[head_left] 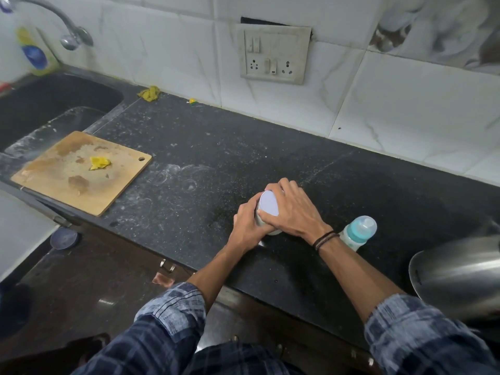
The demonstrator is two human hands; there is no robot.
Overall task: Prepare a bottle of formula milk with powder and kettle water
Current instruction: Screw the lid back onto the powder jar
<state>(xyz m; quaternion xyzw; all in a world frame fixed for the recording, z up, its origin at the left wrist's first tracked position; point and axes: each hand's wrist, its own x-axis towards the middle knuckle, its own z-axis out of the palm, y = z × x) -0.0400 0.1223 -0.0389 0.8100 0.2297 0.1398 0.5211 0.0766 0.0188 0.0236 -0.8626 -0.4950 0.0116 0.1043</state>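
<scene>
- We see the powder tin (260, 220) near the middle of the frame, a little right of centre, standing on the dark bench (216, 158) close to its front edge, where both arms reach it easily.
- The left hand (247, 226) grips the tin's body from the lower left. We judge this is to brace the tin against the bench so it cannot turn or slide.
- The right hand (295, 212) lies over the pale lid (268, 203) from the right, and its fingers (273, 189) are curled round the lid's far rim. That looks like a hold for prying or twisting the lid off.
- The lid looks to be on the tin, so we take the step in hand to be opening the powder. Scooping has not yet begun.
- The baby bottle (358, 231) stands just right of the right wrist, upright but leaning in this wide view. Its teal cap is on, and it sits close by for when the powder is ready.
- The steel kettle (460, 277) fills the lower right corner, next to the bottle, so water is near for the pour.
- One risk, as we judge it, is the right forearm brushing the bottle when the lid gives.
- At the left of the frame a wooden cutting board (81, 171) carries a yellow scrap (99, 163), well apart from the work. The sink (54, 104) lies in the upper left.
</scene>
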